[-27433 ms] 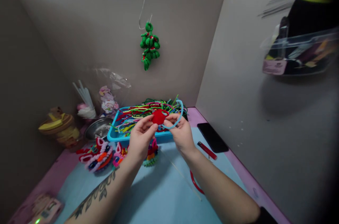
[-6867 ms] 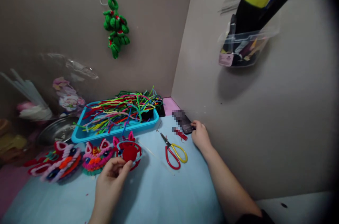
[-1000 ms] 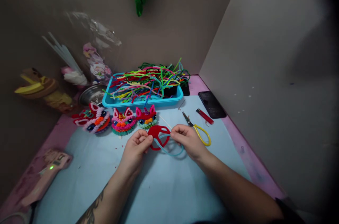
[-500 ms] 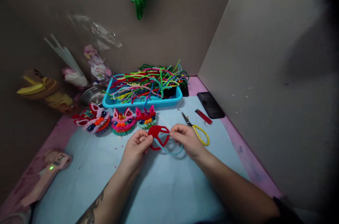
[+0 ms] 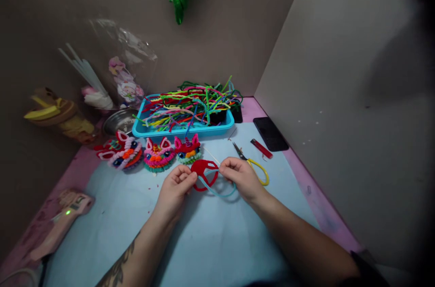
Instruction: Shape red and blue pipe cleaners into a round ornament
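Observation:
Between my hands is a red pipe-cleaner piece (image 5: pixel 200 167), a flat coiled part with open loops. A light-blue pipe cleaner (image 5: pixel 220 195) runs from it in a curved loop. My left hand (image 5: pixel 178 184) pinches the left edge of the red piece between thumb and finger, with the blue strand close by. My right hand (image 5: pixel 241 177) is closed in a pinch at the right side, where the blue strand meets its fingertips. Just behind stand three colourful lion-head figures, the nearest a small red one (image 5: pixel 188 149) with pink ears.
A blue tray (image 5: pixel 183 133) heaped with pipe cleaners stands at the back. Yellow-handled scissors (image 5: pixel 258 173), a red box-cutter-like tool (image 5: pixel 261 148) and a black phone (image 5: pixel 271 134) lie to the right. At left are a pink corded device (image 5: pixel 63 226) and a metal bowl (image 5: pixel 118 124).
Both hands keep their pinches on the red piece and blue strand. The hands have shifted only very slightly; the rest of the view shifts a little with the camera.

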Motion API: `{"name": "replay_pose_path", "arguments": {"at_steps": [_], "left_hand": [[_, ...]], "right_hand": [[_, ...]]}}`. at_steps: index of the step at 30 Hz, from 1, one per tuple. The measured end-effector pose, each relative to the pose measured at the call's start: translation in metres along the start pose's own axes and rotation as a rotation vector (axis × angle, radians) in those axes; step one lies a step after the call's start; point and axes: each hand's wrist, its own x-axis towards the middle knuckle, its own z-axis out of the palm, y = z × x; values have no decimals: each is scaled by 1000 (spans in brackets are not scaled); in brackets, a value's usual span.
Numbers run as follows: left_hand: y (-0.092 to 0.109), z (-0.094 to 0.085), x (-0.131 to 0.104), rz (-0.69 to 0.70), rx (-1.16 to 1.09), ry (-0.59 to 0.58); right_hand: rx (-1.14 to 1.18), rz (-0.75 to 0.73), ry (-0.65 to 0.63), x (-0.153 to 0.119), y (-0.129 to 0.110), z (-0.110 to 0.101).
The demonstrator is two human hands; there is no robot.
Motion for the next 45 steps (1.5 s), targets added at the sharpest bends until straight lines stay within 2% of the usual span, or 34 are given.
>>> {"name": "replay_pose_path", "arguments": {"at_steps": [6,10,16,20,26,30,35,45], "left_hand": [[-3,-1,-1,48,79,-28],[-3,1,-2,90,123,-23],[-1,6,-5,47,111,-15],[-2,5,-4,62,108,7],[-3,4,-4,162,160,36],[-3,6,-6,194,178,52],[-5,5,-4,155,187,24],[-2,6,-3,124,111,1]], "right_hand": [[-30,38,-69,-5,-3,3],[-210,-71,-77,-11,-5,8],[-447,-356,-70,-14,-5,11],[-477,-403,-70,-14,-2,10],[-499,-419,-50,-15,-1,9],[-596,-521,-57,-16,2,11],[-796,-716,35,-16,5,10],[-805,-842,28,-19,3,8]]}}
